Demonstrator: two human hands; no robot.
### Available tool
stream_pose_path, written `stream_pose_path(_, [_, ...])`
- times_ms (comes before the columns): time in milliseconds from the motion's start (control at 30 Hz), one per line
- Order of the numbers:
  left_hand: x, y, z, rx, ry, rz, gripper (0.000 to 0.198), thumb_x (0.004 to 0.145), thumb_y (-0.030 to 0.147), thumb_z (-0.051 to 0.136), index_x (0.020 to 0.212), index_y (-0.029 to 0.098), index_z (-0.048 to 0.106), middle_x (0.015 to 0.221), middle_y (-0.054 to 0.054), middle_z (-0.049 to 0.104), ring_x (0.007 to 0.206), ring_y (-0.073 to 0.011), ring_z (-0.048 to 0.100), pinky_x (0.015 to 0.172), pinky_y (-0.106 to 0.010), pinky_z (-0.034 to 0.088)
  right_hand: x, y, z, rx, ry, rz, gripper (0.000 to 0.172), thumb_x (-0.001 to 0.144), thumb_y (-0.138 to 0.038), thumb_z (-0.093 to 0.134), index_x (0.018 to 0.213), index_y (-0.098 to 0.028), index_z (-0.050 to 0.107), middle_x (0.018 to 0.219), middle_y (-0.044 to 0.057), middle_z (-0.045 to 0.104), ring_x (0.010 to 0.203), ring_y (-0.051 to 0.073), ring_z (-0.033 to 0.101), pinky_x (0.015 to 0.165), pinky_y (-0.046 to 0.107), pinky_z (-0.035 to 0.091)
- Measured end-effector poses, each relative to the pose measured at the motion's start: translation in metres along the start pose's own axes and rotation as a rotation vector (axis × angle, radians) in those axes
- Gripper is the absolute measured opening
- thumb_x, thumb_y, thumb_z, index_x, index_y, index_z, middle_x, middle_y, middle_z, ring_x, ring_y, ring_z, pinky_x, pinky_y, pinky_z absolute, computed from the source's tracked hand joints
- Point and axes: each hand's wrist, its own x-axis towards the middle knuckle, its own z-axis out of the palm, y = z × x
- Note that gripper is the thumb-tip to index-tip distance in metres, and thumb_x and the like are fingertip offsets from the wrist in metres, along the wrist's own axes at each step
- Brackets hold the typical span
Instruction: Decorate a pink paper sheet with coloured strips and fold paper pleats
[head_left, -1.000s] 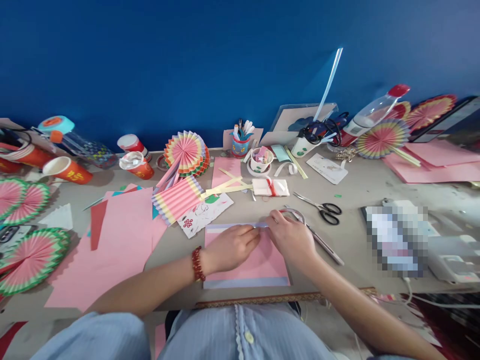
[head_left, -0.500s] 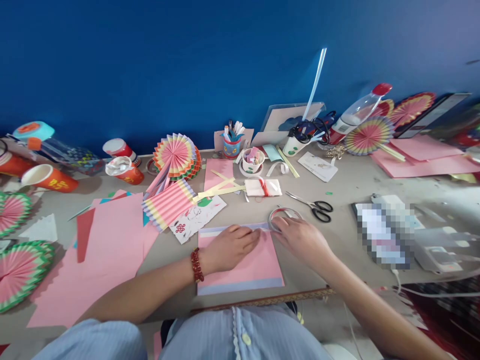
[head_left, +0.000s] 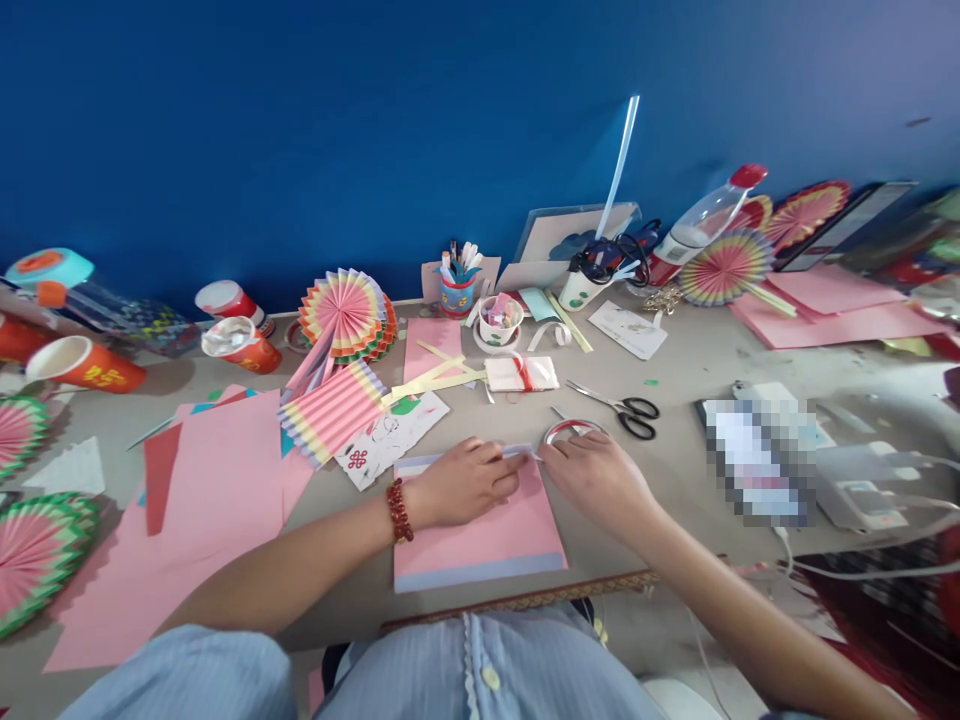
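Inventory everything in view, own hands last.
banded sheet: one, pink and lilac, under left hand
tape roll: one, grey and red, by right hand
scissors: one pair, black-handled, right of centre
pleated fans: several, multicoloured, left and back
loose sheets: several, mostly pink, both sides
cups: several, orange-red, back left
clear bottle: one, red-capped, back right
pen pot: one, blue, back centre
smaller items: uncounted, mixed, across table
table: one, grey, beneath
left hand: one, bare, on sheet
right hand: one, bare, by roll
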Motion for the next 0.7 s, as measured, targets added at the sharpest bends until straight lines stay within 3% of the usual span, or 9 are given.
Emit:
stream_pose_path(233, [0.004, -0.002, 0.006, -0.031, 0.035, 0.026, 0.026, 0.100, 0.036, 0.051, 0.116, 0.019, 0.062, 0.147, -0.009, 0.050, 0.110, -0.0234, 0.051, 0.085, -0.037, 0.040, 0.001, -0.002, -0.001, 0.013, 0.008, 0.008, 0.010, 0.085, -0.009, 0.063, 0.081, -0.018, 0.063, 0.068, 0.001, 0.065, 0.065, 0.018, 0.057, 0.071, 0.034, 0.029])
stream_pose_path(467, [0.009, -0.001, 0.011, -0.110, 0.050, -0.019, 0.038, 0.100, 0.047, 0.045, 0.117, 0.016, 0.063, 0.145, -0.008, 0.052, 0.109, -0.0246, 0.050, 0.096, -0.040, 0.039, -0.009, -0.001, 0.016, 0.055, 0.179, -0.032, 0.017, 0.087, -0.008, 0.059, 0.074, -0.019, 0.062, 0.065, 0.001, 0.061, 0.063, 0.017, 0.052, 0.070, 0.034, 0.031])
stream_pose_path(700, [0.007, 0.000, 0.009, -0.168, 0.055, -0.058, 0.052, 0.101, 0.051, 0.042, 0.138, 0.016, 0.051, 0.147, -0.006, 0.051, 0.110, -0.0257, 0.048, 0.099, -0.039, 0.038, -0.025, 0.000, 0.034, 0.103, 0.263, -0.056, 0.020, 0.097, -0.013, 0.049, 0.098, -0.016, 0.069, 0.075, 0.003, 0.066, 0.071, 0.018, 0.057, 0.076, 0.034, 0.037])
